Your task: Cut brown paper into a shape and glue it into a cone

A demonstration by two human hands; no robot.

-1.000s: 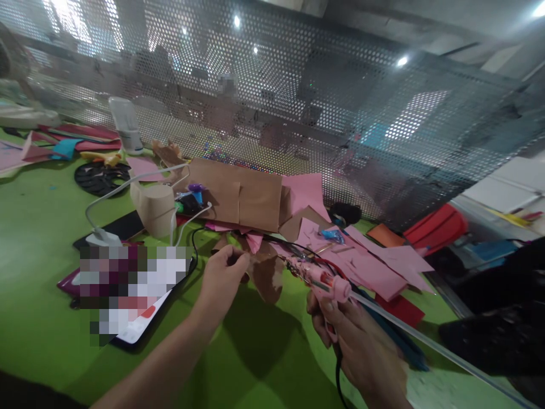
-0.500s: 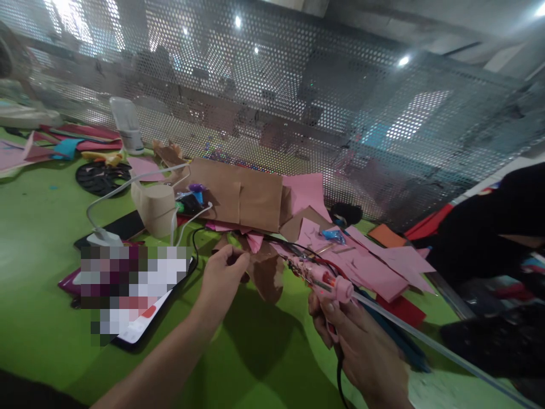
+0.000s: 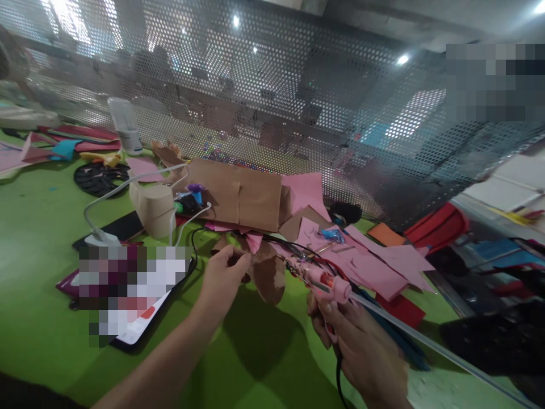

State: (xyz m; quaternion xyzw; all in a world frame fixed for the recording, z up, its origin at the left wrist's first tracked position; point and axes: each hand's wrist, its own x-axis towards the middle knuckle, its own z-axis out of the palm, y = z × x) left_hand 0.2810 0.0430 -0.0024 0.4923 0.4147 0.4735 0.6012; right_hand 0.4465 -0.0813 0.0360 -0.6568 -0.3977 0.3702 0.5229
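My left hand (image 3: 223,274) pinches brown paper (image 3: 267,279), apparently steadying it; my right hand (image 3: 358,336) wraps the pink glue gun (image 3: 326,283), front facing that paper, glue stick (image 3: 426,337) slanting toward the green table's (image 3: 46,221) right edge.

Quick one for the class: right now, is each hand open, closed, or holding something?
Left hand: fingers closed, pinching the brown piece.
Right hand: closed around the pink glue gun.

Perforated metal screen (image 3: 238,108), translucent bottle (image 3: 124,125) before it, phone (image 3: 138,321) lying on green tabletop (image 3: 34,238)
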